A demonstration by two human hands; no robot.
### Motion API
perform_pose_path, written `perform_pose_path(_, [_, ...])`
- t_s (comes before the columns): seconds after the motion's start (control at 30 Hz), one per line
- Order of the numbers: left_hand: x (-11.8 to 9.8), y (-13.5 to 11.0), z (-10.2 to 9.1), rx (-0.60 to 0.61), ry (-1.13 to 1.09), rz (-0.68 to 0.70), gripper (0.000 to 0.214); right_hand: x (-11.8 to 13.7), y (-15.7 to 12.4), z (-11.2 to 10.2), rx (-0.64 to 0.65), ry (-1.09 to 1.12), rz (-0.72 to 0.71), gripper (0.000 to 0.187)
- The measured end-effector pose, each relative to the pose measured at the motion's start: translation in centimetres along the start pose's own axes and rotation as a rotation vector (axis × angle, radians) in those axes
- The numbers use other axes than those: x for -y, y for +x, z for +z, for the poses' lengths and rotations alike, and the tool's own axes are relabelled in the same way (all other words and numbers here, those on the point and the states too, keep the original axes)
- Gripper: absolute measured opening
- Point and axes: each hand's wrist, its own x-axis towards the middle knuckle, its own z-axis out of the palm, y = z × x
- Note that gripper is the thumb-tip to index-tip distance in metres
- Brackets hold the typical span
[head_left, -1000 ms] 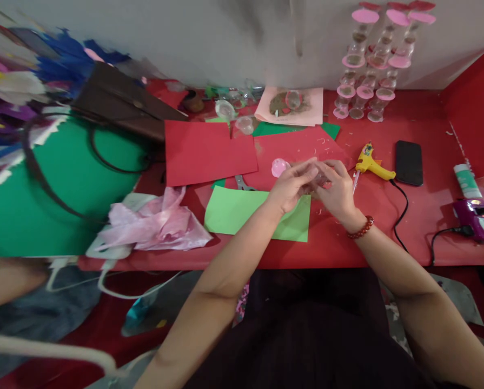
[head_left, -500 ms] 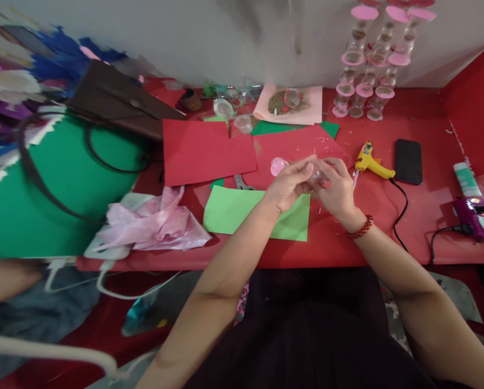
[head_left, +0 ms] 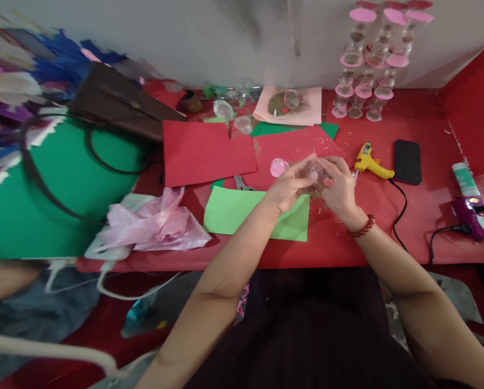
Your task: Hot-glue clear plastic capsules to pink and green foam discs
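My left hand (head_left: 288, 186) and my right hand (head_left: 339, 189) meet over the red table (head_left: 347, 237), fingers curled together around a small clear plastic cup (head_left: 315, 172). A red bead bracelet (head_left: 361, 227) is on my right wrist. Just left of my fingertips lies a small pink round piece (head_left: 278, 166). Under my left wrist is a light green paper sheet (head_left: 242, 213). Scissors (head_left: 242, 183) poke out above that sheet.
A yellow glue gun (head_left: 369, 162), a black phone (head_left: 408, 161), a glue tube (head_left: 464, 179) and a purple device (head_left: 477, 216) lie to the right. Red paper (head_left: 207, 151), crumpled pink plastic (head_left: 156, 224), a green board (head_left: 51, 189) and a brown bag (head_left: 120, 102) are left. Stacked pink-lidded cups (head_left: 363, 81) stand at the back.
My hands have closed in a little tighter around the clear cup, the right fingers shifting slightly left. Nothing else moved.
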Motion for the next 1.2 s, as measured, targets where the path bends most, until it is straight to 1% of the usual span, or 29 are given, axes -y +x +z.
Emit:
perform_pose_path(0.07, [0.1,0.1,-0.1,-0.028,0.009,-0.002,0.057,0.0,-0.1,0.1,0.01,-0.002,-0.013,0.038])
perform_pose_path(0.1, [0.1,0.2,-0.1,-0.029,0.022,-0.005,0.058,0.0,-0.1,0.1,0.011,0.001,-0.016,0.039])
perform_pose_path(0.2, [0.0,0.2,-0.3,0.01,0.045,0.002,0.074,-0.2,0.0,0.0,0.011,0.029,0.009,0.039])
perform_pose_path(0.23, [0.0,0.2,-0.4,0.021,0.034,0.007,0.075,-0.2,0.1,0.0,0.016,0.038,0.029,0.039])
perform_pose_path(0.27, [-0.1,0.3,-0.4,0.025,0.014,0.009,0.071,-0.2,0.3,-0.1,0.026,0.047,0.049,0.038])
perform_pose_path(0.33, [-0.2,0.4,-0.5,-0.002,-0.039,-0.001,0.051,-0.1,0.5,-0.2,0.051,0.059,0.082,0.04])
perform_pose_path(0.4, [-0.1,0.7,-0.5,-0.077,-0.088,-0.007,0.031,0.1,0.6,-0.4,0.072,0.08,0.124,0.044])
perform_pose_path(0.47, [0.1,1.0,-0.5,-0.164,-0.124,0.016,0.023,0.5,0.8,-0.5,0.109,0.152,0.2,0.05])
perform_pose_path(0.53, [0.3,1.2,-0.4,-0.211,-0.152,0.052,0.026,0.8,0.9,-0.7,0.168,0.292,0.299,0.05])
perform_pose_path(0.63, [0.5,1.2,-0.2,-0.202,-0.172,0.07,0.031,1.2,1.2,-0.7,0.229,0.527,0.417,0.048])
perform_pose_path(0.73, [0.4,1.1,-0.1,-0.192,-0.186,0.067,0.028,1.0,1.2,-0.6,0.267,0.658,0.495,0.053])
perform_pose_path(0.8, [0.3,1.1,-0.2,-0.201,-0.194,0.072,0.026,0.7,1.2,-0.7,0.287,0.682,0.522,0.056])
perform_pose_path(0.9, [0.0,1.2,-0.3,-0.212,-0.196,0.075,0.025,0.4,1.4,-1.3,0.304,0.685,0.525,0.055])
perform_pose_path(1.07, [-0.3,1.1,-0.5,-0.223,-0.182,0.085,0.025,1.1,2.1,-2.4,0.402,0.788,0.552,0.053])
perform_pose_path(1.13, [-0.2,1.1,-0.3,-0.221,-0.182,0.106,0.024,1.5,2.2,-2.4,0.381,0.8,0.583,0.055])
perform_pose_path(1.2, [-0.1,1.0,-0.1,-0.213,-0.173,0.12,0.023,1.7,2.0,-2.0,0.305,0.757,0.594,0.056])
